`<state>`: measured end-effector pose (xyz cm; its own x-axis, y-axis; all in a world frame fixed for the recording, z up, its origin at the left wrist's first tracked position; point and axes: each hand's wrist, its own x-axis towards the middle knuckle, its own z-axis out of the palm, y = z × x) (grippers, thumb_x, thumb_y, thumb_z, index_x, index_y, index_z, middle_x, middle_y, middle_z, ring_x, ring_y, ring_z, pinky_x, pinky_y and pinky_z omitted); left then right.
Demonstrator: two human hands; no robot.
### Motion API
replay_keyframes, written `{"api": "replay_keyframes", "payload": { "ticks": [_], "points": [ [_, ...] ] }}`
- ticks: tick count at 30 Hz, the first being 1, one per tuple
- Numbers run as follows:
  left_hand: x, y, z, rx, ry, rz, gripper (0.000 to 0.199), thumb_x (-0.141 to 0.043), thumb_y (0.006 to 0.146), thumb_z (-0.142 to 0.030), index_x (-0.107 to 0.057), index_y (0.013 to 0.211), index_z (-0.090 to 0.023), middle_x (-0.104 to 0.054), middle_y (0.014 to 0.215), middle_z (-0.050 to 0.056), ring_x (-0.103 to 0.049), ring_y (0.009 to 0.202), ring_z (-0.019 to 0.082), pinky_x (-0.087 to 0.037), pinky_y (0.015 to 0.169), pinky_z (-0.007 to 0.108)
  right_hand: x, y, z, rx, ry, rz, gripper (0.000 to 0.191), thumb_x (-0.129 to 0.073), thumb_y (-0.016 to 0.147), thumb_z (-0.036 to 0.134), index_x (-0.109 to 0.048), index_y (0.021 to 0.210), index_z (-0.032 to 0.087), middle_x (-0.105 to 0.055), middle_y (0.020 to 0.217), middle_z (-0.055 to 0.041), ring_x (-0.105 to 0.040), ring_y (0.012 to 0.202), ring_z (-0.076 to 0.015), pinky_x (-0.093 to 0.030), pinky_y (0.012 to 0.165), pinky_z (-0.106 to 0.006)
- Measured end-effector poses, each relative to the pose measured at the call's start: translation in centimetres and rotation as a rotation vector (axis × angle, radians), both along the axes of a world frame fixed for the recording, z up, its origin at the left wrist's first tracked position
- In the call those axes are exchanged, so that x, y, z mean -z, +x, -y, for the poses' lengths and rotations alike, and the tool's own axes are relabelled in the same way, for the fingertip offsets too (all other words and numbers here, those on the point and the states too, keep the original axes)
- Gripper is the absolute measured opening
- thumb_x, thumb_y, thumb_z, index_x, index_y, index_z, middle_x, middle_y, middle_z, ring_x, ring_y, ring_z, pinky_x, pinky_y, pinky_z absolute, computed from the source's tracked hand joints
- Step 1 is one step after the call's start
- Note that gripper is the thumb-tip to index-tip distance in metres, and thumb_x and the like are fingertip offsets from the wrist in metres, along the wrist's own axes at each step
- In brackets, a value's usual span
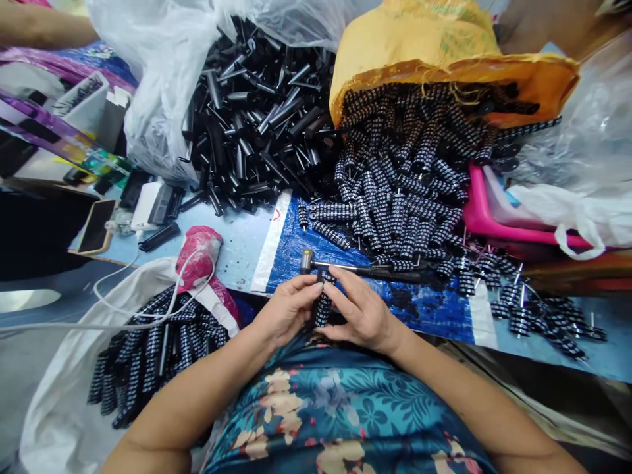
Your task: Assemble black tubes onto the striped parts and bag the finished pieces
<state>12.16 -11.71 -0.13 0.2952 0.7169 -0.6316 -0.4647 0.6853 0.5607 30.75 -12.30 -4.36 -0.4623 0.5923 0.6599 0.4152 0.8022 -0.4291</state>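
Close to my body, my left hand (291, 309) and my right hand (360, 309) both grip one black cylinder with white printed marks (323, 299). It stands roughly upright between my fingertips, partly covered by them. Just beyond my fingers a hammer (307, 261) lies on the blue plastic sheet (286, 260), its dark handle running right. A large heap of similar patterned cylinders (385, 210) spreads beyond the hammer, spilling from a yellow sack (419, 46). Plain shiny black tubes (247, 131) are piled at the back, left of it.
A white sack (54, 401) at lower left holds more patterned cylinders, with a white cable (118, 324) across it. A red bundle (200, 253), a phone (97, 226) and a pink bin (476, 204) sit around. Another person's arm (44, 27) shows at upper left.
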Motion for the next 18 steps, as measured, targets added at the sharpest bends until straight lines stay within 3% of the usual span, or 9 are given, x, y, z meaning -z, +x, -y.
{"api": "replay_keyframes", "payload": {
  "ticks": [5,11,16,18],
  "points": [
    [0.6,0.1,0.4,0.01,0.092,-0.055,0.042,-0.09,0.067,-0.037,-0.075,0.099,-0.015,-0.076,0.079,0.005,-0.071,0.068,0.016,-0.058,0.068,0.027,0.1,-0.4,0.2,0.052,-0.038,0.001,0.104,-0.076,0.079,0.053,-0.022,0.16,0.014,-0.051,0.148,-0.0256,-0.056,0.133,-0.0372,-0.055,0.104,-0.055],
    [0.6,-0.3,0.4,0.107,0.191,-0.131,0.047,-0.082,0.076,-0.048,-0.072,0.108,-0.016,-0.076,0.084,0.007,-0.072,0.066,0.019,-0.057,0.061,0.028,0.5,-1.1,0.3,0.064,-0.083,-0.039,0.105,-0.078,0.078,0.051,-0.022,0.16,0.017,-0.047,0.152,-0.0237,-0.054,0.136,-0.0373,-0.054,0.105,-0.054],
    [0.2,-0.5,0.0,0.109,0.137,-0.055,0.048,-0.082,0.075,-0.048,-0.064,0.108,-0.018,-0.074,0.083,0.005,-0.069,0.064,0.016,-0.056,0.061,0.028,0.1,-1.1,-0.3,0.051,-0.183,-0.052,0.114,-0.077,0.077,0.057,-0.012,0.162,0.018,-0.047,0.153,-0.0214,-0.05,0.139,-0.0351,-0.051,0.11,-0.052],
    [0.3,-1.3,-0.5,0.097,0.204,-0.13,0.046,-0.078,0.078,-0.05,-0.06,0.107,-0.02,-0.072,0.082,0.003,-0.065,0.061,0.014,-0.055,0.06,0.028,0.1,-0.4,-0.6,0.075,-0.207,-0.021,0.113,-0.075,0.078,0.061,-0.012,0.162,0.018,-0.048,0.152,-0.0205,-0.05,0.139,-0.0347,-0.049,0.111,-0.053]
  ]
}}
